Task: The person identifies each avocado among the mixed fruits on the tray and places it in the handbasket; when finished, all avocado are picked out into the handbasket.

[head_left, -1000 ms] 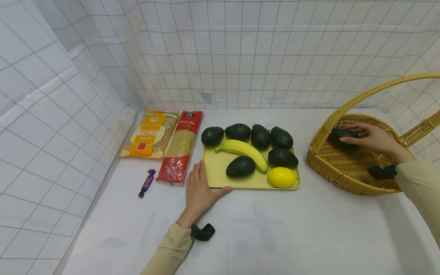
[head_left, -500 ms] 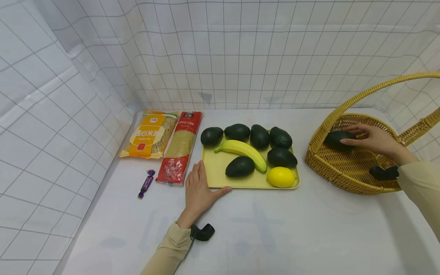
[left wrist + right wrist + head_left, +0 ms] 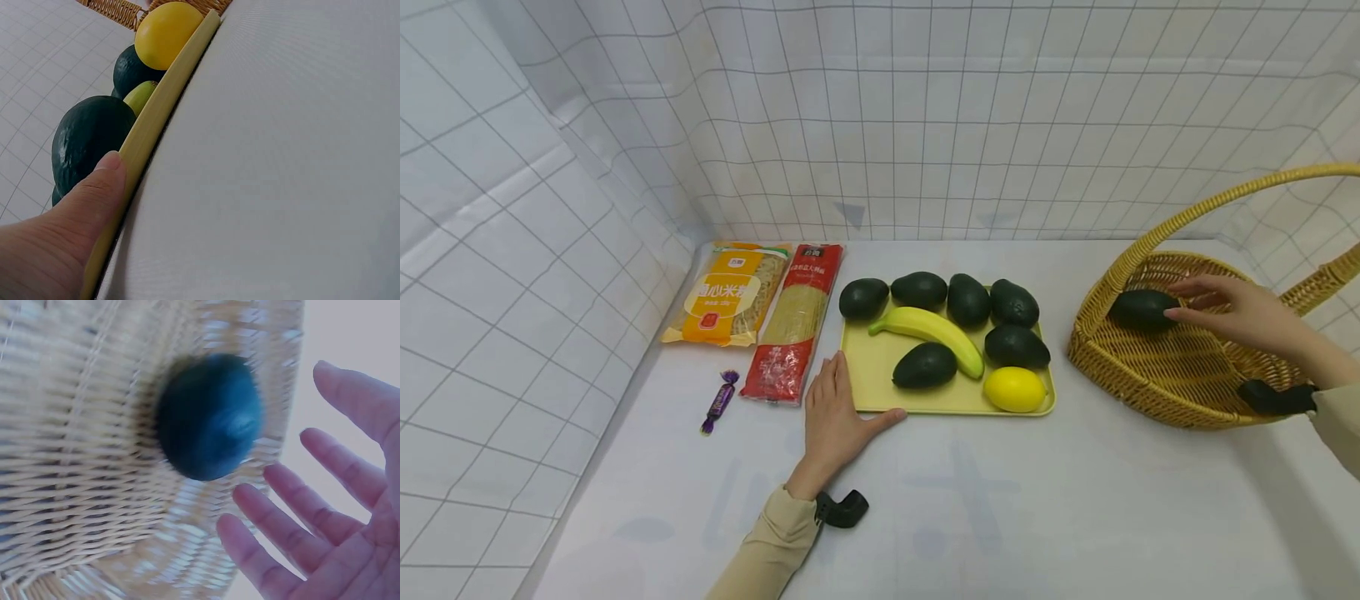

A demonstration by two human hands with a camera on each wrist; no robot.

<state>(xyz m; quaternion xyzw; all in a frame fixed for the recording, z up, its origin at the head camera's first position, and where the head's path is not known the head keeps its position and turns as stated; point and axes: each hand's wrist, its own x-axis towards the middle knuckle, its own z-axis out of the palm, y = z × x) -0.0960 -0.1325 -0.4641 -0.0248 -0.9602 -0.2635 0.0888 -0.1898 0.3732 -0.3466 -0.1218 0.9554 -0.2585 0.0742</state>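
Note:
My left hand (image 3: 832,417) rests at the front left corner of a yellow tray (image 3: 868,379), thumb along its front rim and fingers along its left side. The left wrist view shows the thumb touching the rim. On the tray lie several dark green avocados (image 3: 925,365), a banana (image 3: 936,332) and a lemon (image 3: 1015,389). My right hand (image 3: 1240,312) hovers over the wicker basket (image 3: 1157,375) with its fingers spread. One avocado (image 3: 209,417) lies inside against the basket's far left wall, apart from the fingers in the right wrist view.
Left of the tray lie a red pack of noodles (image 3: 795,325) and an orange bag of pasta (image 3: 727,292). A purple wrapped candy (image 3: 720,402) is nearer the front. The basket's tall handle (image 3: 1210,200) arches over it. White gridded cloth (image 3: 925,125) hangs behind.
The right hand has let go of the avocado in the basket and drawn back to the right. The left hand has stayed at the tray's corner.

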